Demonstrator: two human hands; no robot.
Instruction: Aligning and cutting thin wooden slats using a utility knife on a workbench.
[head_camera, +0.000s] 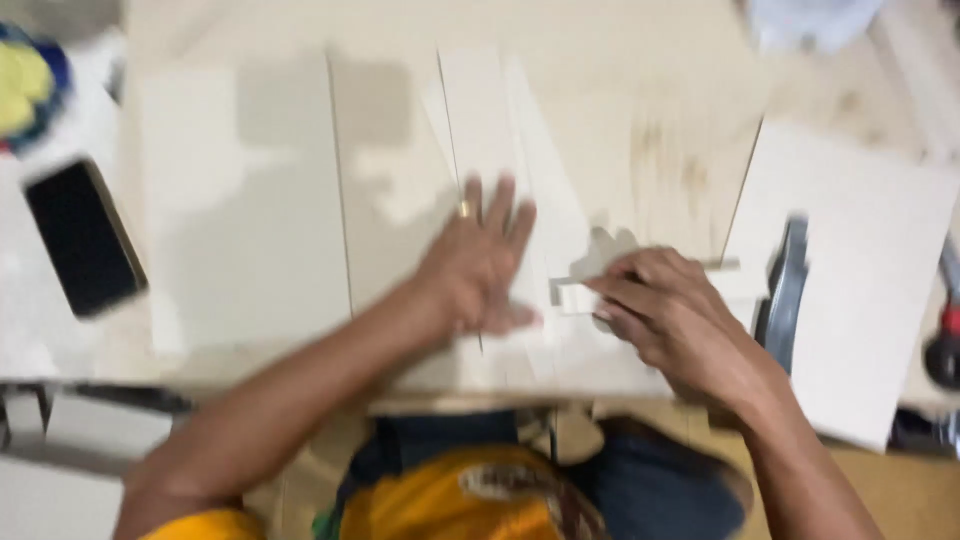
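My left hand (478, 262) lies flat, fingers spread, on long white strips of board (480, 110) that rest on a pale wooden table (640, 90). A ring shows on one finger. My right hand (668, 318) is just to the right, fingers pinched around a small white strip piece (572, 292) at the edge of the strips. The picture is blurred by motion, so the exact shape of the small piece is unclear.
A large white sheet (240, 210) lies left of the strips. Another white board (860, 270) lies at the right with a dark blue-grey tool (785, 290) on it. A black phone (84, 238) sits at far left. A red-and-black tool (945, 340) lies at the right edge.
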